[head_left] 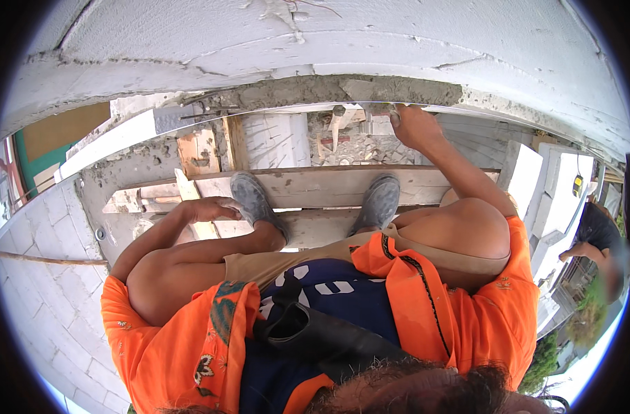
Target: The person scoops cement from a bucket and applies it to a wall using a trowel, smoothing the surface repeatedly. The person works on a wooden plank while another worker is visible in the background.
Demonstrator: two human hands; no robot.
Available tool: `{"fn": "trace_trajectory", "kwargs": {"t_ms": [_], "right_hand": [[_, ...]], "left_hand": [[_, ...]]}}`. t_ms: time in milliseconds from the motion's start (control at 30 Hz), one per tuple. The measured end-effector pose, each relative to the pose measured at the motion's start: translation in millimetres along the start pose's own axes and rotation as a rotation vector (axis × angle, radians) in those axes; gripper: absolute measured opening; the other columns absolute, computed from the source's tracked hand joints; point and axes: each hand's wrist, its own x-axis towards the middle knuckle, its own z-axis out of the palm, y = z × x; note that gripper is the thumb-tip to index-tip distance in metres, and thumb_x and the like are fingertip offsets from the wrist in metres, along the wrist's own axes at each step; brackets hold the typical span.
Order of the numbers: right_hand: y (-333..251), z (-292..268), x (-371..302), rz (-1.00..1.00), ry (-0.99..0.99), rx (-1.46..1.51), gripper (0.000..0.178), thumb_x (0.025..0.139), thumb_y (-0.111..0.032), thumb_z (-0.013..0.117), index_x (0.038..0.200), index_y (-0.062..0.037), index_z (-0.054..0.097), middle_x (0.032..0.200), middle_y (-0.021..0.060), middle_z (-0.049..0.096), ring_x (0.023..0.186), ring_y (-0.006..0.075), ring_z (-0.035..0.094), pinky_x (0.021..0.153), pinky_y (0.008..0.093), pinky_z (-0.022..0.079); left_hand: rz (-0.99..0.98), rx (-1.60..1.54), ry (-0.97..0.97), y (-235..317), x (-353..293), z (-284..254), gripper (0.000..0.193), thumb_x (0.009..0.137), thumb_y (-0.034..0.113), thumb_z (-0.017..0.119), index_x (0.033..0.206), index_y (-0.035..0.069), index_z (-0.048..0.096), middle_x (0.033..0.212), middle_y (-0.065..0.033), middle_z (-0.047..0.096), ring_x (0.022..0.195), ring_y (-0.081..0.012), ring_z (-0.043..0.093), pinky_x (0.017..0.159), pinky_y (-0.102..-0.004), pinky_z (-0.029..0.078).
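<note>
Head view: I'm watching the right hand (417,129) curling its fingers just beside the grey mortar (280,91), which is running in a band along the near edge of the white wall (398,43); what it is gripping, if anything, I cannot tell. The left hand (208,209) is hanging loosely half open, visibly holding nothing, near a grey shoe (251,195) resting on wooden planks (315,185).

Long, flat, brown wooden boards (315,185) carry two dusty grey closed shoes (378,201), set apart, while a rough strip of grey mortar (294,91) lies along the big white block wall's edge (398,54).
</note>
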Motion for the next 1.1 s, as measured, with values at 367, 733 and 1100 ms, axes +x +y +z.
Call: {"fn": "trace_trajectory", "kwargs": {"t_ms": [367,733,1100], "right_hand": [[39,-21,4,0.129,-0.038,-0.014,0.044,0.109,-0.039,0.056,0.135,-0.0045,0.065,0.131,0.0292,0.072,0.122,0.0478,0.07,0.105,0.0586,0.056],[110,-68,-167,0.356,0.038,0.058,0.058,0.104,-0.033,0.067,0.152,0.0001,0.06,0.135,0.0302,0.072,0.129,0.0465,0.067,0.111,0.0528,0.053],[123,-23,-433,1.055,0.26,0.291,0.04,0.104,-0.031,0.068,0.133,-0.0042,0.07,0.112,0.025,0.077,0.104,0.0379,0.074,0.094,0.0499,0.056]], "left_hand": [[0.017,0.143,0.046,19,-2,-2,0.087,0.095,0.062,0.073,0.159,0.005,0.057,0.162,-0.019,0.055,0.152,-0.0327,0.049,0.127,-0.0405,0.035],[0.031,0.288,0.037,114,12,-21,0.081,0.098,0.057,0.076,0.155,0.002,0.06,0.155,-0.0197,0.062,0.15,-0.0302,0.051,0.126,-0.0401,0.037],[-0.218,0.364,-0.525,120,113,-43,0.067,0.104,0.057,0.065,0.15,0.009,0.067,0.147,-0.0146,0.071,0.133,-0.0294,0.068,0.114,-0.0449,0.047]]}}
